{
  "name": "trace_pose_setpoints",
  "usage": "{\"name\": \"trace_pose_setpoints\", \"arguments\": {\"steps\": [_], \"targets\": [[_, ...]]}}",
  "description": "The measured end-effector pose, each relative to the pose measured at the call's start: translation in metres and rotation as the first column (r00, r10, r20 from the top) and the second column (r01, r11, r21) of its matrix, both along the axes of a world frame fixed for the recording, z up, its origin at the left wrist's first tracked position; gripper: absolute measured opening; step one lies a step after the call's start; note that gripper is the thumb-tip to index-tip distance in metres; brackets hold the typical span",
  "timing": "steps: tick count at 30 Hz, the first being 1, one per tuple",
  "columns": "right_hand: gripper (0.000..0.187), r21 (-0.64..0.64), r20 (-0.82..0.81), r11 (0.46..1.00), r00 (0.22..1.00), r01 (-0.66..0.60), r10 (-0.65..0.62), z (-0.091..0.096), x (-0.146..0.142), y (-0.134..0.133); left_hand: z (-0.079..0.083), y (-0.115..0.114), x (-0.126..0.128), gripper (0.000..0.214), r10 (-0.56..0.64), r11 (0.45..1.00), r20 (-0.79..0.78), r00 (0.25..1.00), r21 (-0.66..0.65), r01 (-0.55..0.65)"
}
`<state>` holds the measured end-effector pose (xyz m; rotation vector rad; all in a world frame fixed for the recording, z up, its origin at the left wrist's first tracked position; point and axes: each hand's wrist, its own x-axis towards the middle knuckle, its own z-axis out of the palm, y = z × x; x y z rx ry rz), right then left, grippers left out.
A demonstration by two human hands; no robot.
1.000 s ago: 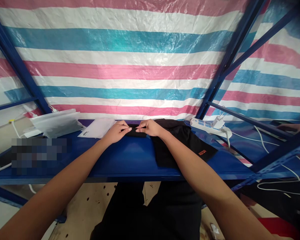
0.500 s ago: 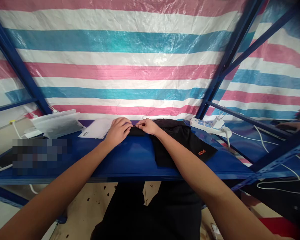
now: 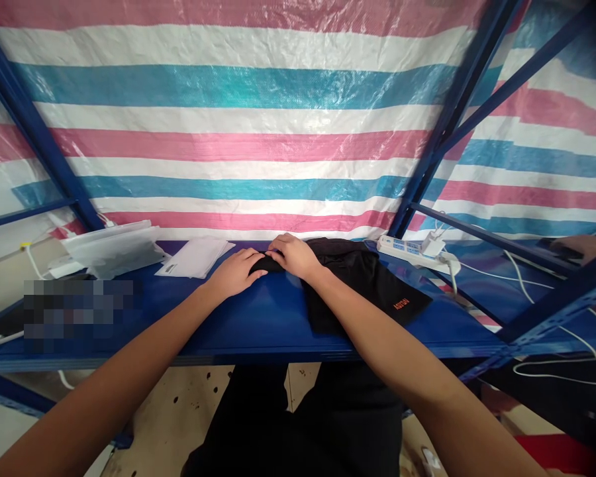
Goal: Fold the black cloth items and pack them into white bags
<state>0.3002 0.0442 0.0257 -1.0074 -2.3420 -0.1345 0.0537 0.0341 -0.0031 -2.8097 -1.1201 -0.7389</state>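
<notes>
At the back of the blue table, both my hands hold a small, soft-looking black folded piece (image 3: 266,264); its exact kind is hidden by my fingers. My left hand (image 3: 236,271) grips its left end, with the thumb along the near side and the fingers over the top. From the right, my right hand (image 3: 297,256) closes over the other end, its fingertips pressing down on it. Just right of that hand lies a black garment (image 3: 362,278) with orange lettering at one corner, partly covered by my right forearm.
White paper or plastic sheets (image 3: 195,258) lie left of my hands. Farther left are translucent bags (image 3: 116,245) and a blurred-out patch. A white power strip (image 3: 417,252) with plugs and cables sits at the right. Blue shelf posts (image 3: 454,126) flank the table. Another person's hand (image 3: 579,248) shows far right.
My right hand has gone from a fingertip pinch to lying over the black piece. My left hand has lowered and wrapped around its left end. The garment has stayed put.
</notes>
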Motion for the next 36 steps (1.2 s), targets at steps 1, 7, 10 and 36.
{"name": "trace_pose_setpoints", "arguments": {"steps": [1,7,10,36], "targets": [[0.023,-0.008,0.029,0.999,0.998,-0.053,0.053,0.001,0.001,-0.003,0.000,0.003,-0.001,0.051,-0.009,1.000,0.015,1.000,-0.018,0.009],[0.046,-0.167,0.024,0.976,0.989,-0.137,0.143,-0.003,0.004,0.005,0.002,0.012,-0.003,0.047,-0.049,0.998,0.026,0.998,-0.046,0.051],[0.035,-0.298,-0.108,0.935,0.980,-0.195,0.170,-0.004,0.008,0.015,0.005,0.001,0.003,0.045,0.005,0.996,-0.004,1.000,0.085,-0.005],[0.058,-0.550,-0.177,0.823,0.983,-0.141,0.051,0.000,0.014,0.027,0.011,0.018,0.001,0.058,0.073,0.956,0.108,0.991,-0.292,-0.038]]}}
